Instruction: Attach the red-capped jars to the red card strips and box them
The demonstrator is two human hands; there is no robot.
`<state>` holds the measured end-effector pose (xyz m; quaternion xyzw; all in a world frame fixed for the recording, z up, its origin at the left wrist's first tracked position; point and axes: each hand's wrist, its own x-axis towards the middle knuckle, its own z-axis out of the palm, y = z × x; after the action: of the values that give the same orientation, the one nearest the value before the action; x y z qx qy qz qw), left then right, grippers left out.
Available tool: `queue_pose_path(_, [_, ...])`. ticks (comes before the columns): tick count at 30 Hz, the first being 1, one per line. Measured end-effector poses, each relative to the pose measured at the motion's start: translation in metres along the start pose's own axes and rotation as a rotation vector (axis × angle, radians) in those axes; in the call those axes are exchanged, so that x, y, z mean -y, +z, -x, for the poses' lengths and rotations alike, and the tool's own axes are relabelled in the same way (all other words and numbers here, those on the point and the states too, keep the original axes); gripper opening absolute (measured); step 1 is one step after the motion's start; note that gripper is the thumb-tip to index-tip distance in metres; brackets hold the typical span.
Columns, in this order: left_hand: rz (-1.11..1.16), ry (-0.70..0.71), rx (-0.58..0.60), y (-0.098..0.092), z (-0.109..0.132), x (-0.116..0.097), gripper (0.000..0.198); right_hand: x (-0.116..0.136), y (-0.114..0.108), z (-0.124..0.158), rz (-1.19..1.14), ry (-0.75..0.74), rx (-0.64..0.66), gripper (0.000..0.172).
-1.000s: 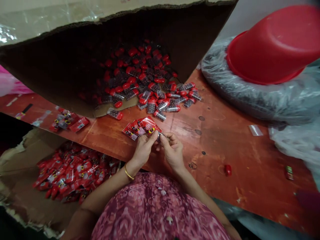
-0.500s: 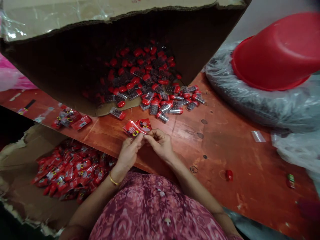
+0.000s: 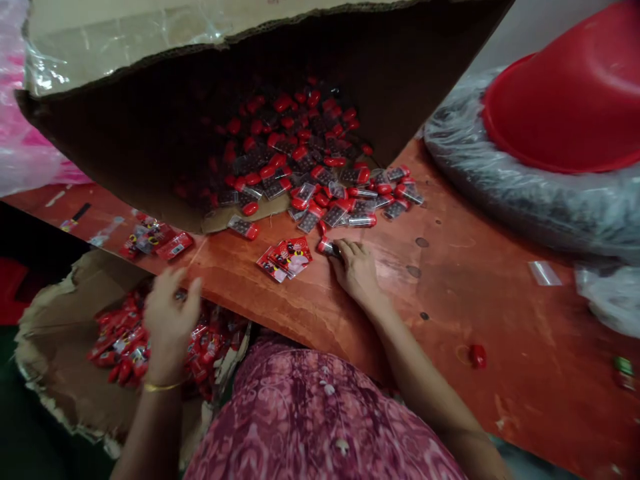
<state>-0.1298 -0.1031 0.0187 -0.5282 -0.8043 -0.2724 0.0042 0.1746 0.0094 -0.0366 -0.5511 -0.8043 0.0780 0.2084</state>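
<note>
My right hand [image 3: 357,270] has its fingers closed on a small clear case with a red end [image 3: 328,247], resting on the table in front of the heap. To its left lie a few red printed cards [image 3: 286,258], slightly fanned out. My left hand [image 3: 173,317], smeared by motion and with a gold bangle at the wrist, is over the lower carton [image 3: 55,360]. Its thumb and fingers are apart and I see nothing held. Beneath it, red packaged pieces [image 3: 130,340] fill that carton. A heap of similar red-ended cases [image 3: 305,157] spills out of the tipped cardboard box [image 3: 125,30].
Red packets [image 3: 173,245] lie at the table's left edge. On the right, a red plastic tub [image 3: 565,93] stands on a plastic-wrapped round bundle [image 3: 530,207]. A clear plastic piece [image 3: 545,273] and a small red piece [image 3: 477,357] lie on the reddish table [image 3: 440,400].
My hands, together at the cards before, have separated. The left moved left and down over the lower carton; the right moved to a red-ended case and grasped it. The cards now lie untouched.
</note>
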Motion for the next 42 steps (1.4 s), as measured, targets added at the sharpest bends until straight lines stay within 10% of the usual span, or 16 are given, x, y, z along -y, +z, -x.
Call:
queue_pose_path(8, [-0.081,0.407,0.472,0.093,-0.037,-0.118,0.03,-0.006,-0.001,0.02,0.053,0.055,-0.049,0.032])
queue_pose_path(18, [-0.049,0.402,0.378,0.101,-0.03,-0.112,0.03,0.011,-0.014,0.023,-0.058,0.047,-0.225,0.027])
queue_pose_path(32, [0.394,0.333,0.169,0.079,-0.019,-0.133,0.022,0.057,-0.003,-0.008,-1.144,0.342,-0.161,0.027])
queue_pose_path(42, [0.822,-0.039,0.435,0.094,-0.013,-0.138,0.032,0.055,0.0,-0.002,-1.142,0.464,-0.186,0.041])
